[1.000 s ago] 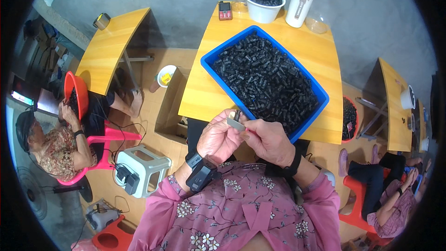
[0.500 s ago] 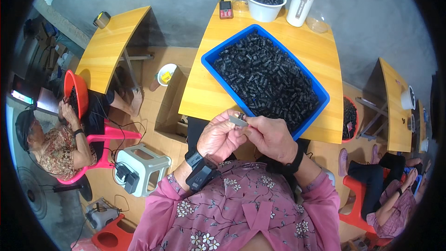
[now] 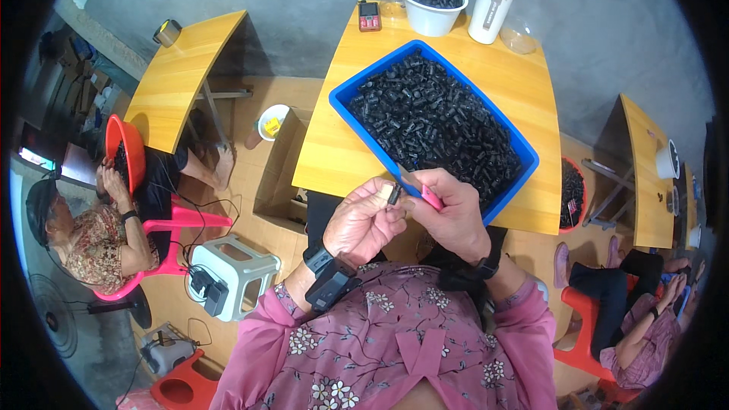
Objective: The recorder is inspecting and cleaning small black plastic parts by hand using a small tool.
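Between the thumb and fingers of my left hand (image 3: 357,224) is a small black plastic part (image 3: 394,195). A pale wrap covers the tip of that thumb. My right hand (image 3: 456,216) is closed around the pink handle of a small knife (image 3: 431,197). The knife's flat blade points up and away, just right of the black part and apart from it. Both hands are held in front of my lap at the near edge of a blue tray (image 3: 351,120), which is heaped with many similar black parts (image 3: 448,129).
The tray rests on a yellow wooden table (image 3: 323,159). Behind it stand a red phone (image 3: 370,17), a white bowl (image 3: 433,19) of black parts and a white bottle (image 3: 493,1). An open cardboard box (image 3: 277,182) is at left. Seated people work on both sides.
The knife blade has swung off the black part in my left hand and now points up toward the tray. My right hand has turned, showing the pink handle. My left hand stays nearly in place.
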The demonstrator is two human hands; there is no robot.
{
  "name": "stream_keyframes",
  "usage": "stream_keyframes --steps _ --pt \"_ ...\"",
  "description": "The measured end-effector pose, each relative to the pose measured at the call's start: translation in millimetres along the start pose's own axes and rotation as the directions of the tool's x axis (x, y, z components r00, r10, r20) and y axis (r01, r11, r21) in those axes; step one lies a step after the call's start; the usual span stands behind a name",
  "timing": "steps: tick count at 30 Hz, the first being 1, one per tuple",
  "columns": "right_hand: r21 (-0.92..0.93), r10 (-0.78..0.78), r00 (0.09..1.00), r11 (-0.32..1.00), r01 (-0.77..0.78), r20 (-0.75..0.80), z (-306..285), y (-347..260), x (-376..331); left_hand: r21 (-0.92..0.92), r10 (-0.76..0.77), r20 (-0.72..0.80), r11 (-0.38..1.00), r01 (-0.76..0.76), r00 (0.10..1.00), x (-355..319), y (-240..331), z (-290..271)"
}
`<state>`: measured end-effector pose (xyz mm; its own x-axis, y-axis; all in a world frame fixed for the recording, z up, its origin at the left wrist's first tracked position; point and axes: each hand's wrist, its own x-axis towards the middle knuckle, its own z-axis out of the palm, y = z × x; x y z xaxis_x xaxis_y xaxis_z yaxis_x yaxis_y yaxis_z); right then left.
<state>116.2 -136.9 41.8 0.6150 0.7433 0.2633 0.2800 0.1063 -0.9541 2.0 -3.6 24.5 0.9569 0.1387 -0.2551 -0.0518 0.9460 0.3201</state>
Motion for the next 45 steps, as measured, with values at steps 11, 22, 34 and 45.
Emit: stream_keyframes --steps 11,22,34,45 --pt "-0.051 0.123 0.990 0.992 -0.120 0.071 -2.6 -4.3 3.5 0.066 -0.024 -0.025 0.997 0.026 0.999 -3.0 -2.2 -2.5" --pt "-0.239 0.006 0.990 0.971 0.028 0.141 -7.3 -3.4 -13.0 -0.051 0.018 -0.008 0.999 -0.018 1.000 -0.2 -3.6 -6.5" --pt "-0.397 -0.305 0.940 0.852 0.341 0.154 1.7 3.1 -8.9 -0.100 0.019 0.035 0.995 -0.016 0.999 -1.8 -3.0 -10.8" --pt "-0.343 -0.335 0.929 0.863 0.370 0.159 1.4 11.1 -8.4 -0.051 0.034 0.017 0.998 -0.033 0.999 -1.7 -3.7 -6.1"
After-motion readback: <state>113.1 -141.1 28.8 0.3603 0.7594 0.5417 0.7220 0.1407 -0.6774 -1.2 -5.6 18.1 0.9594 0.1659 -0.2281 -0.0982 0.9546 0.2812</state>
